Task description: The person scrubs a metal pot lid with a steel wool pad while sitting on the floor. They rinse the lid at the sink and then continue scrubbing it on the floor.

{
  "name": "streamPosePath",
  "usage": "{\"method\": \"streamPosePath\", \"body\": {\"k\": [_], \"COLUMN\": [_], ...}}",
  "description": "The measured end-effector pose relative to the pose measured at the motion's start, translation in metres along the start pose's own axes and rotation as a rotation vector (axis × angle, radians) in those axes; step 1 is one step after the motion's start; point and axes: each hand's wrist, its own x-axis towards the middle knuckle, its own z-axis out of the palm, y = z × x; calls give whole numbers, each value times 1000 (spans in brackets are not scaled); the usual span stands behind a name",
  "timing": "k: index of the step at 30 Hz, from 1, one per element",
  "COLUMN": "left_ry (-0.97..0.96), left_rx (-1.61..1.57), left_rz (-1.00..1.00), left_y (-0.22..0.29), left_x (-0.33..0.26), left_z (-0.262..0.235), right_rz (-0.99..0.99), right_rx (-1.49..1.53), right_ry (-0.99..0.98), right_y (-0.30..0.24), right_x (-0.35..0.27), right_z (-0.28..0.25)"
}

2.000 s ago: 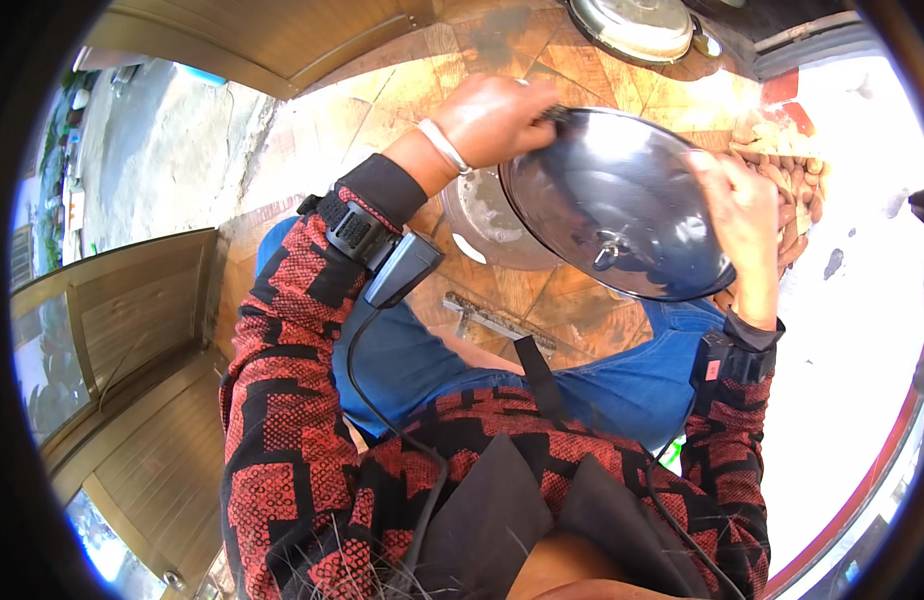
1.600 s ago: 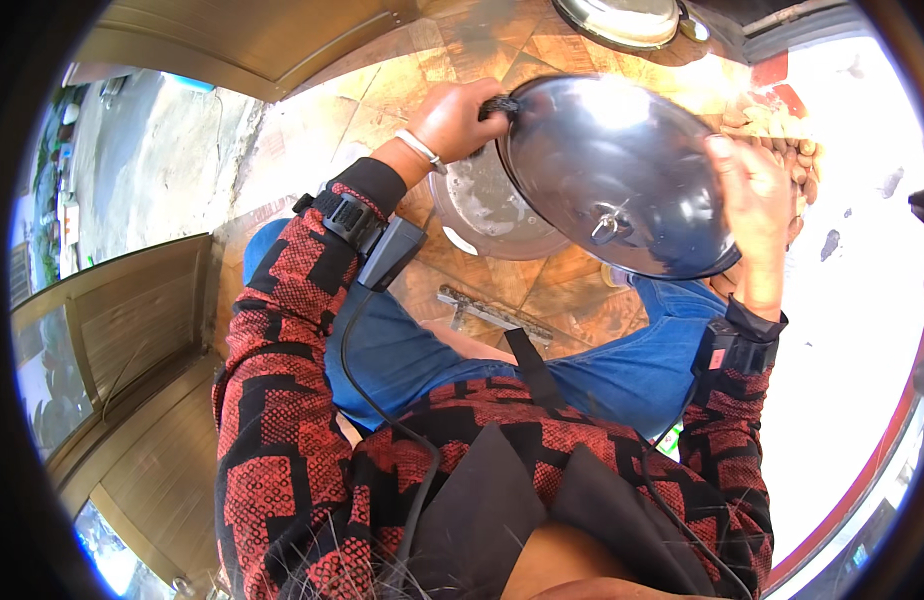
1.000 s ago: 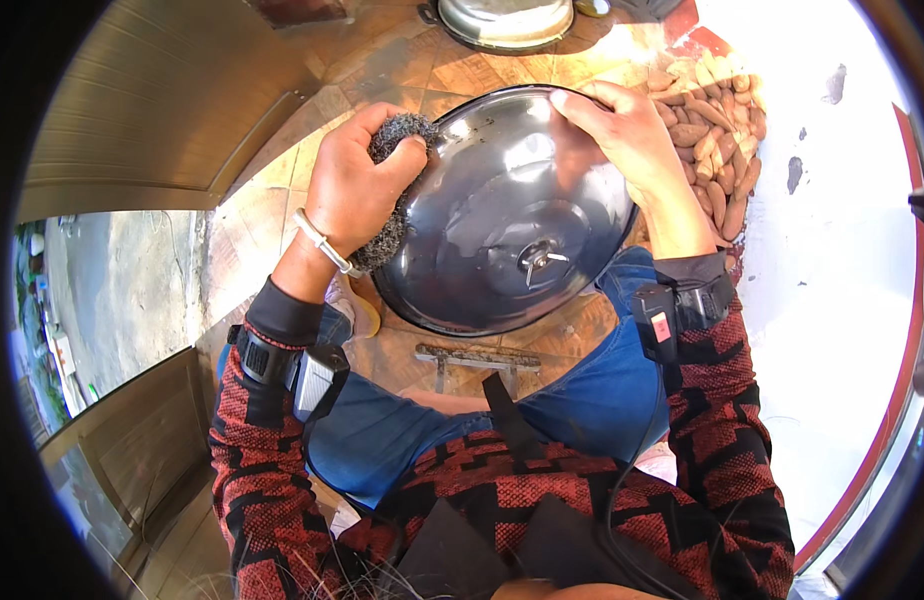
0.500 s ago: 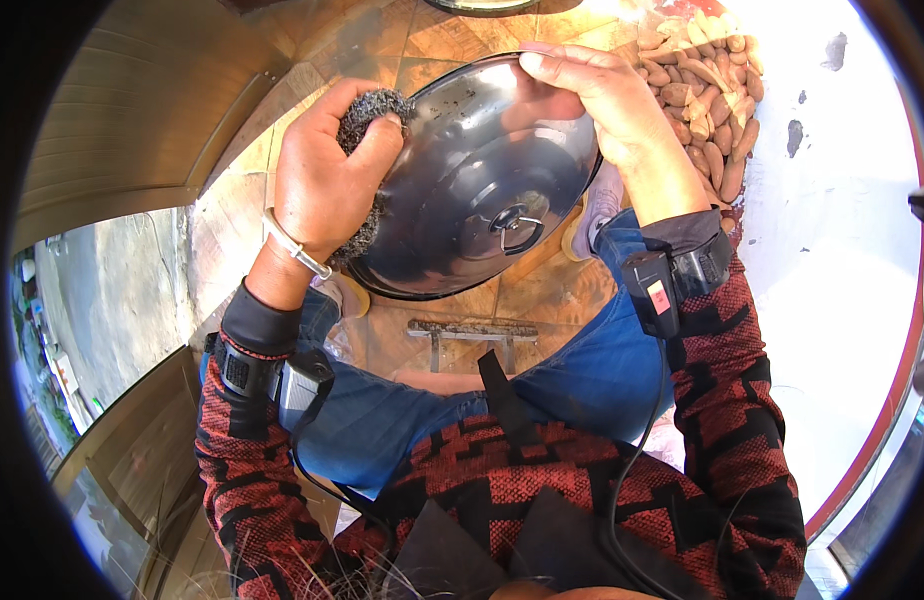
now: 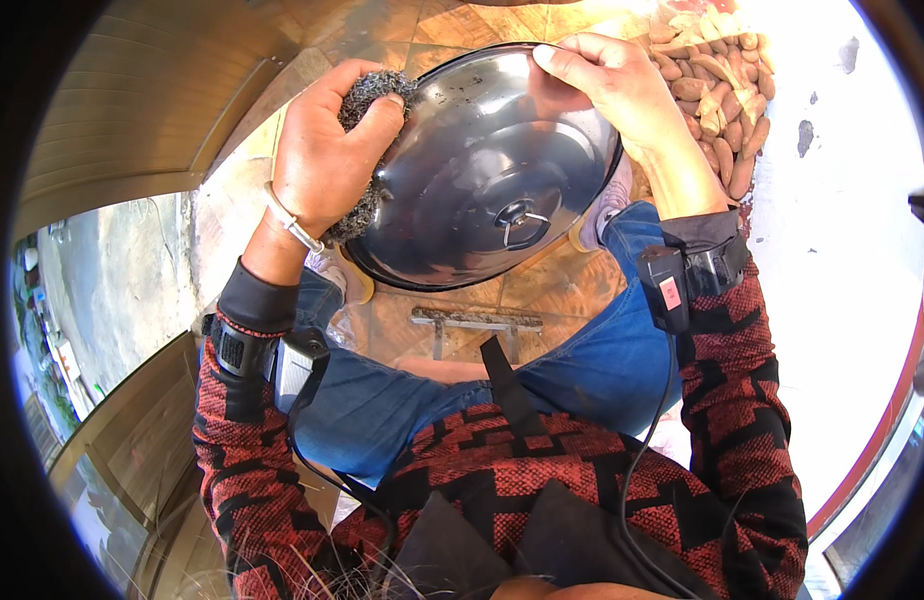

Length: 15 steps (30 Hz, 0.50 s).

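Observation:
A shiny dark metal pot lid (image 5: 462, 180) with a small ring handle (image 5: 523, 224) is held tilted above the floor, between my feet. My left hand (image 5: 332, 145) is closed around a grey steel wool scouring pad (image 5: 360, 215), which presses against the lid's left edge. At the far right rim, my right hand (image 5: 612, 85) grips the lid, thumb on the near face and fingers partly hidden behind the rim. Small dark specks dot the lid's upper left part.
A heap of sweet potatoes (image 5: 717, 95) lies on the tiled floor (image 5: 402, 325) at the far right, beside a white surface (image 5: 832, 260). A narrow metal bar on legs (image 5: 477, 319) stands between my knees. Brown panelling (image 5: 152, 100) rises at the left.
The lid has shifted a little to the right, and my right hand has gone right and slightly up with it. My left hand keeps the scouring pad at the left edge, a little higher.

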Motion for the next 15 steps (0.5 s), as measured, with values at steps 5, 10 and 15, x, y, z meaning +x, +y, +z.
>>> {"method": "streamPosePath", "body": {"k": [5,10,15], "left_ry": [-7,-34,-14], "left_rx": [-35,15,70], "left_rz": [-18,13,80], "left_y": [0,-5,-6], "left_x": [3,-2,-6], "left_z": [1,10,11], "right_rz": [110,106,89], "right_rx": [-42,78,239], "right_ry": [106,50,88], "right_y": [-11,-6,4], "right_x": [-4,-4,-2], "right_z": [9,10,5]}}
